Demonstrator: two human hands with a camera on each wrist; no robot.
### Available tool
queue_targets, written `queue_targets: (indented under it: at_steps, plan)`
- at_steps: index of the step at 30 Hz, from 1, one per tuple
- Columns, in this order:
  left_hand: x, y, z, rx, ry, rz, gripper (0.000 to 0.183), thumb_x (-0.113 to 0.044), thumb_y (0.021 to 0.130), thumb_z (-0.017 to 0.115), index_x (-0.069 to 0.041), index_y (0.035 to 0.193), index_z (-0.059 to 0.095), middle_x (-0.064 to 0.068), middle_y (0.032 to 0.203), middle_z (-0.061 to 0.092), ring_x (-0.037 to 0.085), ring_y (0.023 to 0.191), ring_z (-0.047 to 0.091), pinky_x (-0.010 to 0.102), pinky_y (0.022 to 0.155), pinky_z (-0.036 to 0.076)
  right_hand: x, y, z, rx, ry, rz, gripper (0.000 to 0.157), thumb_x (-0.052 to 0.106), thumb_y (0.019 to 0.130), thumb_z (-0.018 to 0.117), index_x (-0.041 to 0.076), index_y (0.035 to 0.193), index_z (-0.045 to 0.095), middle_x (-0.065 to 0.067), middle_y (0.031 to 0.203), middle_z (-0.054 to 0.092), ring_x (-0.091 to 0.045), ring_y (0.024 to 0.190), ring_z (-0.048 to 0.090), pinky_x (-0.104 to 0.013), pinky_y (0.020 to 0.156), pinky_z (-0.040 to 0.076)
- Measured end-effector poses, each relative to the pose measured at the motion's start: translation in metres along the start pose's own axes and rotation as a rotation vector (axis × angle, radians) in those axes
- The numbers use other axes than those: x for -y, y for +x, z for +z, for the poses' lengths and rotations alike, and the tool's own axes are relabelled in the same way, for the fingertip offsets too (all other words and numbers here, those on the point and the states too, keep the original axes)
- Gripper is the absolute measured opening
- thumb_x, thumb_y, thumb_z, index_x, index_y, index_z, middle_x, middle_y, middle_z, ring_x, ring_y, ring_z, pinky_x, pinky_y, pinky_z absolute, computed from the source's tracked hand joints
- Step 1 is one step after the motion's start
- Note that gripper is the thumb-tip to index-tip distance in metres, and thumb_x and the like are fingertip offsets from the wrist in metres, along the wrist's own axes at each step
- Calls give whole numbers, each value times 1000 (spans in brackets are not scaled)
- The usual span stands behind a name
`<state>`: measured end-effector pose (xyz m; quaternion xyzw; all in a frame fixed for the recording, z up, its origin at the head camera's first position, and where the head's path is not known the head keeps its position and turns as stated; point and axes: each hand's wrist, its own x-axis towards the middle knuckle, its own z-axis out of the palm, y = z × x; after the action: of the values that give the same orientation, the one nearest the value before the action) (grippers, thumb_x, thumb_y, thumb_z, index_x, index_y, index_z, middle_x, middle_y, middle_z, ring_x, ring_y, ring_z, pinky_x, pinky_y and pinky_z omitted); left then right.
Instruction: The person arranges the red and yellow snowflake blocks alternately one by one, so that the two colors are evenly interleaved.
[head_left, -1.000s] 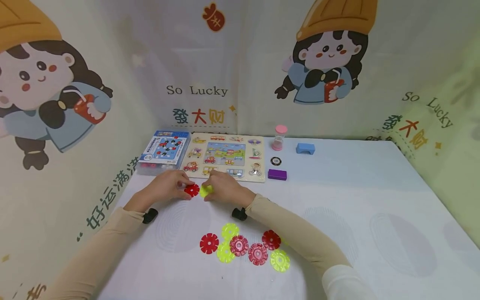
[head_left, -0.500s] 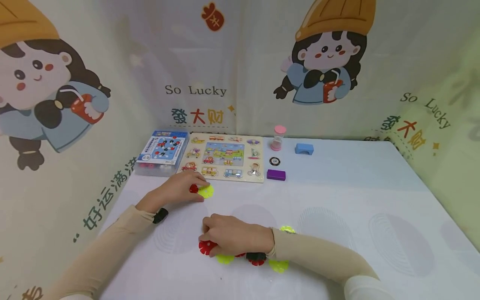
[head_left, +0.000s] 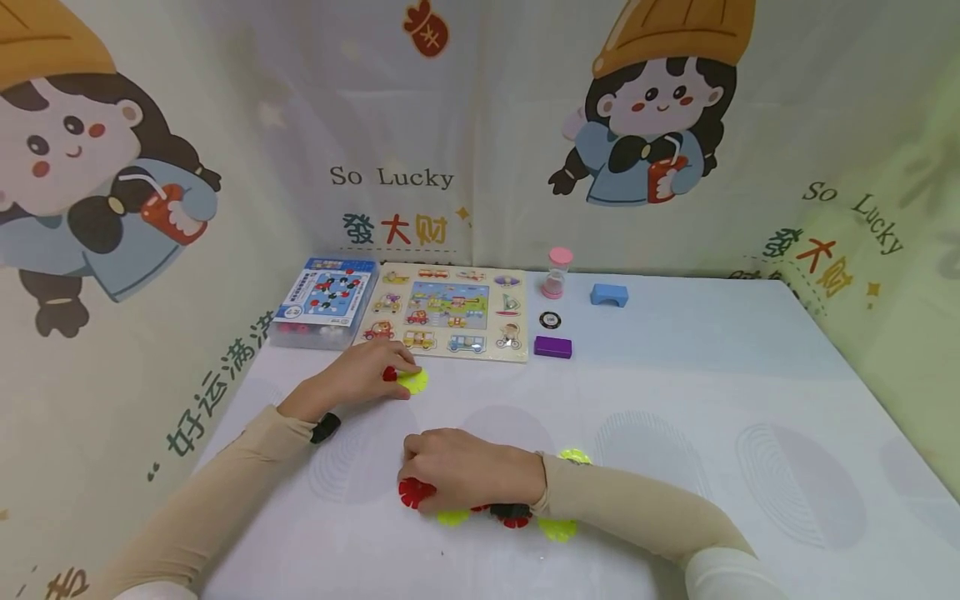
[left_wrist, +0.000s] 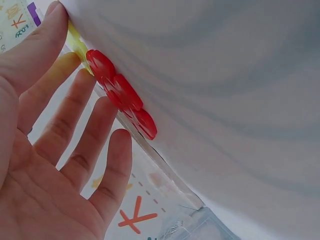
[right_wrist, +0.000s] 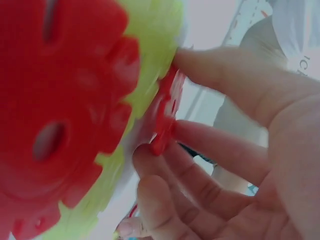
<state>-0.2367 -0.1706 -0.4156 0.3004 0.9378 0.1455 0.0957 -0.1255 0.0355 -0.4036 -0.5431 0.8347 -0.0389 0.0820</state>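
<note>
My left hand (head_left: 358, 371) holds a yellow flower-shaped plastic disc (head_left: 414, 382) at its edges between thumb and index finger, on the table. Beside that disc lies a red flower disc (left_wrist: 120, 92), partly under the fingers. Nearer the front, my right hand (head_left: 461, 468) pinches another red flower disc (right_wrist: 169, 110) between thumb and fingers. Several more red and yellow flower discs lie under and around the right wrist, among them a yellow one (head_left: 557, 530) and a red one (head_left: 516, 522); the hand and sleeve cover much of them.
At the back stand a boxed molecule set (head_left: 326, 302) and a wooden vehicle puzzle board (head_left: 450, 312). To their right are a pink sand timer (head_left: 557, 273), a blue arch block (head_left: 610, 295), a black-and-white round chip (head_left: 551, 320) and a purple block (head_left: 552, 347).
My right hand has left the far yellow disc, come toward the front and taken hold of a red disc. My left hand has shifted right, from the red disc to the yellow one.
</note>
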Motion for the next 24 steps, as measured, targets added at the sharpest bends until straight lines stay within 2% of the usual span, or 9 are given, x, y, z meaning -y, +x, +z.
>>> queue_targets:
  at_steps: [4, 8, 13, 16, 18, 24]
  plan:
    - [-1, -1, 1, -8, 0, -2, 49, -40, 75, 78, -26, 120, 67, -7, 115, 63, 17, 113, 52, 42, 95, 47, -4, 1, -2, -29, -7, 19, 28, 42, 79, 71, 29, 104, 70, 9, 99, 63, -1, 84, 53, -15, 75, 47]
    - [-1, 0, 1, -11, -4, -4, 48, -39, 74, 78, -26, 119, 67, -7, 114, 63, 17, 112, 53, 42, 95, 46, -20, 1, -5, -83, 7, 78, 28, 44, 76, 73, 28, 100, 72, 10, 95, 65, 0, 77, 54, -17, 72, 47]
    - [-1, 1, 1, -23, 2, 15, 47, -40, 74, 78, -25, 117, 69, -6, 113, 63, 17, 110, 53, 40, 94, 47, -55, 3, -13, -199, 34, 182, 33, 44, 74, 74, 20, 97, 74, 8, 86, 66, 0, 65, 52, -15, 58, 43]
    - [0, 2, 1, -33, 6, 22, 46, -40, 73, 79, -26, 116, 69, -6, 113, 63, 16, 108, 54, 39, 93, 48, -80, 7, -17, -307, 41, 269, 37, 44, 74, 75, 16, 97, 74, 6, 88, 67, -3, 70, 56, -16, 59, 44]
    - [1, 3, 2, -34, 13, 22, 46, -40, 73, 78, -27, 117, 69, -7, 113, 63, 16, 109, 53, 39, 93, 48, -94, 10, -18, -342, 42, 317, 39, 44, 73, 75, 15, 99, 74, 4, 90, 68, -6, 75, 58, -18, 62, 46]
    - [2, 2, 3, -16, 12, 0, 47, -42, 73, 78, -30, 117, 68, -8, 114, 62, 16, 110, 52, 39, 93, 48, -110, 16, -10, -247, 63, 350, 38, 42, 75, 75, 14, 100, 75, 2, 90, 69, -9, 78, 57, -19, 64, 47]
